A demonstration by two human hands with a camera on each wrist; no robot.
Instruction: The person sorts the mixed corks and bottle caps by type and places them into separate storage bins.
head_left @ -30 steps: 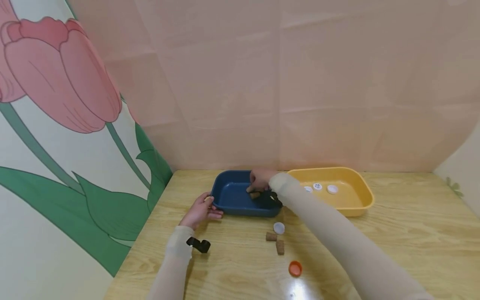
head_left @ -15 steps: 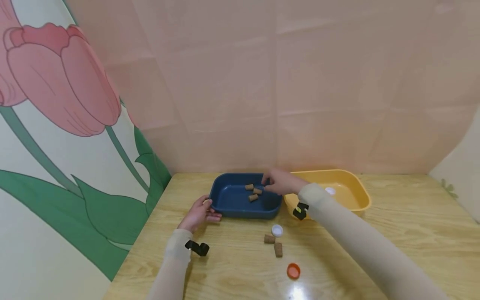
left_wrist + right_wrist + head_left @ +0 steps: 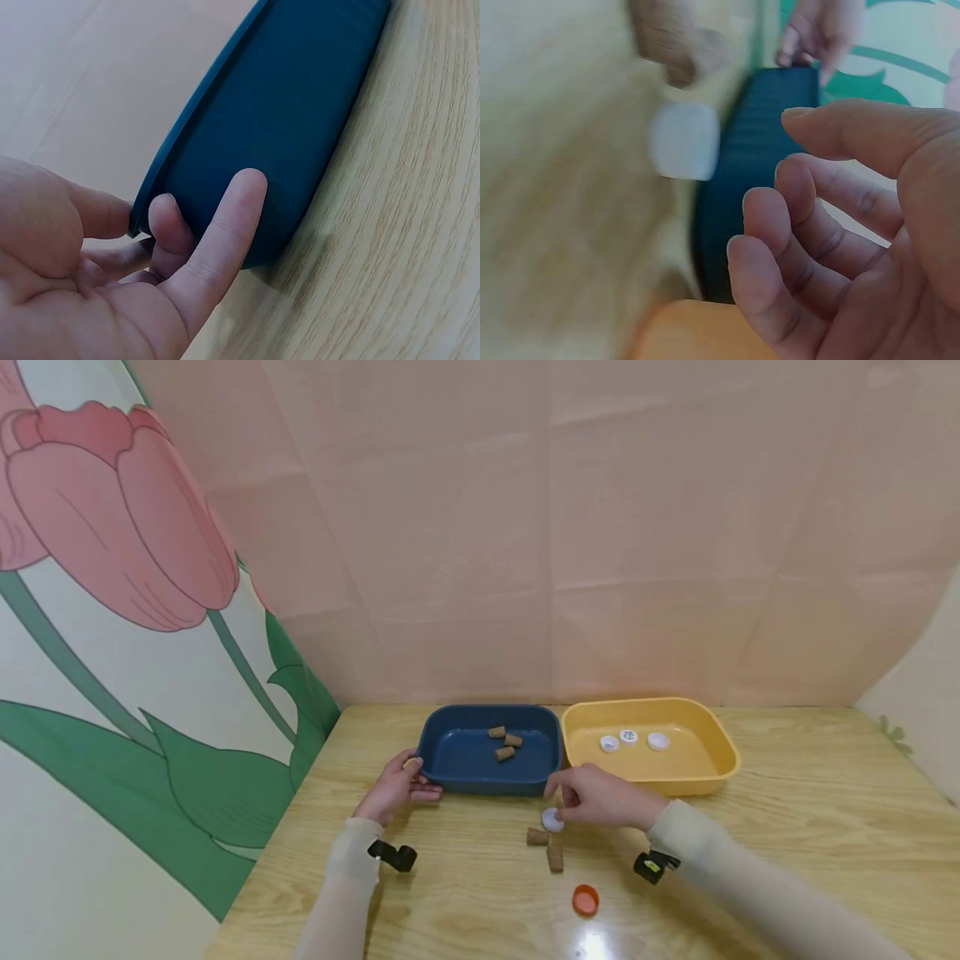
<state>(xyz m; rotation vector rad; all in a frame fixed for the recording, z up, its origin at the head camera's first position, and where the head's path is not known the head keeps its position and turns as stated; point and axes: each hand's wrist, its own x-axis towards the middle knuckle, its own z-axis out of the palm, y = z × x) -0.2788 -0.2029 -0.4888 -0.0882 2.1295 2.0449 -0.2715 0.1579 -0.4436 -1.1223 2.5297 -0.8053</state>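
A cap (image 3: 550, 820) — round, white — lies beside two corks (image 3: 537, 837).

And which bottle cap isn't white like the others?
The orange-red cap, on the table nearer the person than the two corks there. The others are white: one cap by the right hand, three caps in the yellow tray.

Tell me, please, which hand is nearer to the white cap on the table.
Right. The right hand is close beside the white cap; the left hand is farther, at the blue tray's left end.
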